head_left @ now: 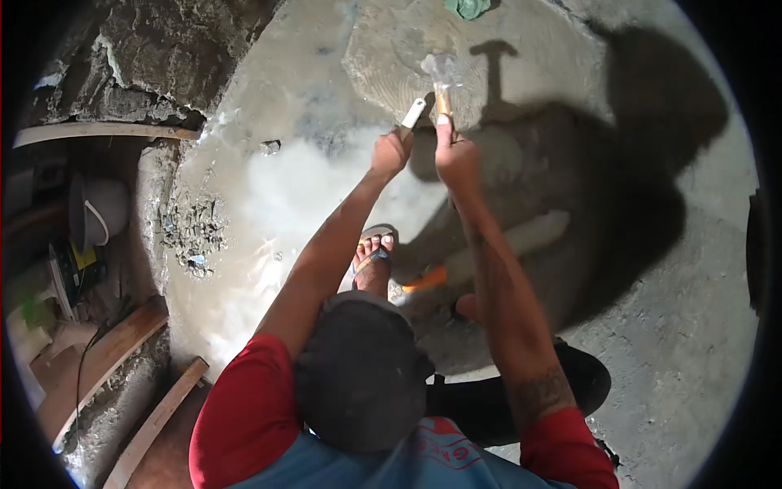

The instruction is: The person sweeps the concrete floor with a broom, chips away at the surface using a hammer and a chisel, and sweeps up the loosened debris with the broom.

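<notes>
My left hand [393,153] is closed around a tool with a white handle [414,112]. The handle's end points up and away, and the tool's working end is hidden. Just to the right, my right hand [459,165] grips a hammer [443,96] by its wooden handle, thumb laid along it. The hammer head is blurred, but its T-shaped shadow falls on the floor beside it. Both hands are over the pale, wet-looking concrete floor [301,183]. Between my forearms, an orange-handled tool [426,279] lies on the floor near my sandalled foot [373,254].
A crumpled green item [467,7] lies at the far edge. To the left are a grey bucket [99,212], curved wooden boards [106,367] and assorted items below the floor's broken edge. A rough dark wall [171,53] rises at upper left. Shadow covers the right side.
</notes>
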Tool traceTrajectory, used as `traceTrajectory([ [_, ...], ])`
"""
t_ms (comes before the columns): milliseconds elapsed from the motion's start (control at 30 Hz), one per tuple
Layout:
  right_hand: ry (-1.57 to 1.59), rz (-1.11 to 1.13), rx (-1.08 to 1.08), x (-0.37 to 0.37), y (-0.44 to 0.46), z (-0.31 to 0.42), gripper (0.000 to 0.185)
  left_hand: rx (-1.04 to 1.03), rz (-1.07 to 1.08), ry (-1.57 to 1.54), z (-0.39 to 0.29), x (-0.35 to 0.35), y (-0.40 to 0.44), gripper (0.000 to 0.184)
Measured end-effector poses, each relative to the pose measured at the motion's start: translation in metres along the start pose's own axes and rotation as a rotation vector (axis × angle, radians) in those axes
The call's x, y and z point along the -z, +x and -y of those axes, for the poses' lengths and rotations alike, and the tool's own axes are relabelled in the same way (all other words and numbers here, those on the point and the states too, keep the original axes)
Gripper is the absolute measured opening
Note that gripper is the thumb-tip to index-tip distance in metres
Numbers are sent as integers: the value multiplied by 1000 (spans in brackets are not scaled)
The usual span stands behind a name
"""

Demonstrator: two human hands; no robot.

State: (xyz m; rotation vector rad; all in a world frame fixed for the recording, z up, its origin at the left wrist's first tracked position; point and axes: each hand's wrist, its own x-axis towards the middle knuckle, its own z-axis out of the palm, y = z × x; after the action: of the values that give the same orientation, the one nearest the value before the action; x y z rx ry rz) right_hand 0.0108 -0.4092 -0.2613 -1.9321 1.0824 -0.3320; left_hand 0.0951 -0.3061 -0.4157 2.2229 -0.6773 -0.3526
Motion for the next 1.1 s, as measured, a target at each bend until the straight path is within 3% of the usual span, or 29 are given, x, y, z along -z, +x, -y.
traceTrajectory([
  [100, -165, 283, -361, -17, 20, -32, 76, 32, 23, 11, -7, 9, 3, 41],
  [133, -167, 279, -361, -14, 19, -31, 76, 23, 26, 0, -5, 9, 2, 41],
  [233, -30, 175, -24, -7, 16, -16, 76, 13, 22, 0, 2, 5, 5, 41],
  [267, -42, 100, -25, -6, 11, -6, 78, 18, 29, 17, 4, 3, 4, 41],
  [333, -51, 18, -48, -7, 7, -13, 81, 25, 56, 14, 1, 4, 0, 41],
  [400, -126, 359, -397, -18, 27, -30, 82, 18, 53, 14, -10, 16, 6, 41],
  [467, -150, 322, -340, -7, 19, -22, 83, 65, 128, 132, -26, 25, -7, 40],
  [533, 155, 256, -386, 20, -12, 7, 72, 28, 92, 94, -25, 30, -25, 39],
  [600, 236, 275, -386, 34, -16, -2, 70, 22, -16, 34, -28, 42, -35, 38],
  [733, 378, 178, -514, 59, -35, -17, 67, 147, -34, 0, -29, 49, -25, 41],
  [867, 456, 126, -538, 64, -45, -18, 66, -53, 169, 144, -40, 33, 2, 43],
  [1000, 505, 130, -590, 67, -56, -37, 66, -166, 204, 245, -37, 33, -5, 33],
  [1067, 444, 137, -612, 74, -61, -46, 66, 65, 201, 398, -25, 49, -13, 36],
  [1100, 451, 133, -620, 76, -65, -51, 66, 61, 209, 404, -33, 58, -21, 36],
])
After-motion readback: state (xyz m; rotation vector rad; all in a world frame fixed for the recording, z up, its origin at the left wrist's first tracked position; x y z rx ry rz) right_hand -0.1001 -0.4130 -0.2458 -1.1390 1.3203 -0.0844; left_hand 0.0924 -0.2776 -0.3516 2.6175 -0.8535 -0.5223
